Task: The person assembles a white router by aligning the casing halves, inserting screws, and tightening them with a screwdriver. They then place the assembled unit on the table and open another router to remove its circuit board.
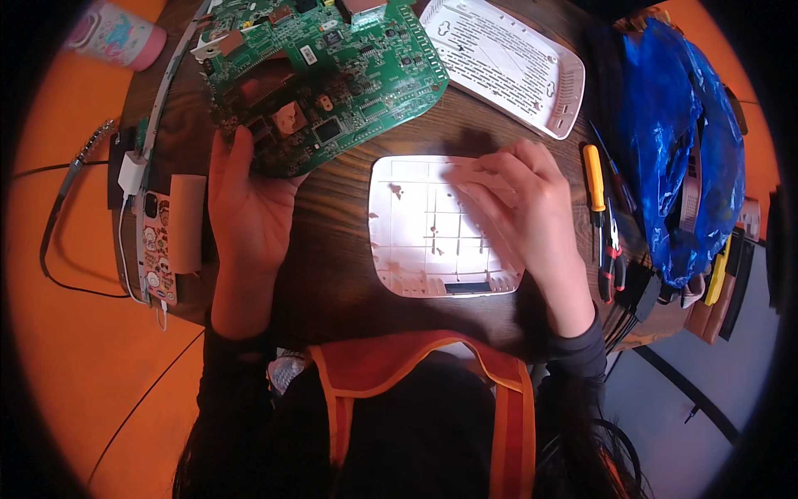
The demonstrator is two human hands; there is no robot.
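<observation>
My left hand grips a large green circuit board by its near left edge, thumb on top. The board is raised and tilted over the table's far left, with chips and copper-coloured patches on its face. Below and to its right, a white plastic housing shell lies with its ribbed inside up. Over that shell's right side is my right hand, fingers drawn together toward the thumb. Whatever may be between those fingertips is too small to make out. Shadow from this hand falls on the shell.
A vented white cover lies at the far right. Beside it are a yellow-handled screwdriver, red-and-black pliers and a blue plastic bag. On the left are a patterned phone, a white charging cable and a pink-and-white cup.
</observation>
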